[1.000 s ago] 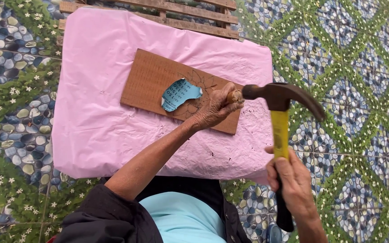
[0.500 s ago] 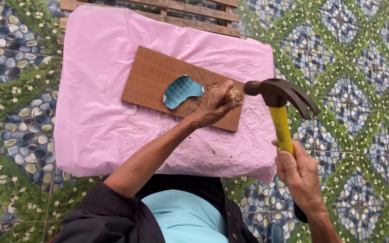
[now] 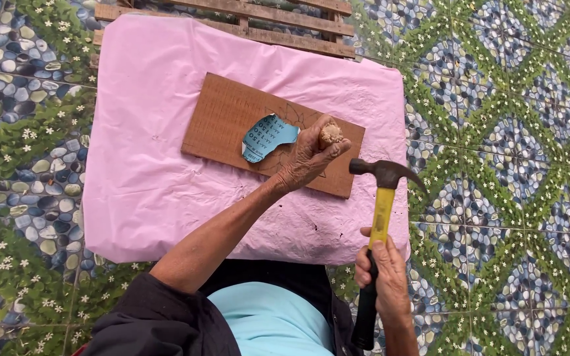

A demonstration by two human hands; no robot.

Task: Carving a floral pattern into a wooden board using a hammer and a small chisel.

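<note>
Left to right. Floor: pebble-pattern tiles [image 3: 14,132] with green flower bands, slatted wood pallet [image 3: 265,20] along the top edge. On it a pink sheet [image 3: 140,184] over a low block. Brown wooden board [image 3: 232,122] lies flat on the sheet, tilted, with a faint flower outline drawn near its middle. On the board, a torn blue scrap of sandpaper [image 3: 266,137], irregular shape, dark printed marks on the blue side; it lies just left of my fist and may touch it. My left hand [image 3: 308,158] is clenched around a wooden-handled chisel [image 3: 330,134], butt end up, tip hidden under my fist, so I can't tell exactly where it meets the board, looks like on the drawn outline. My right hand [image 3: 380,277] is wrapped tight around the black grip of the hammer [image 3: 382,198], yellow shaft, dark claw head. Change: half a second ago the hammer head was level with the chisel butt, just beside it; now it sits lower and off to the right, over the sheet's edge, clear of the chisel. I read that as drawn back between strikes. Left fist and board haven't shifted, so the cut line is holding.
</note>
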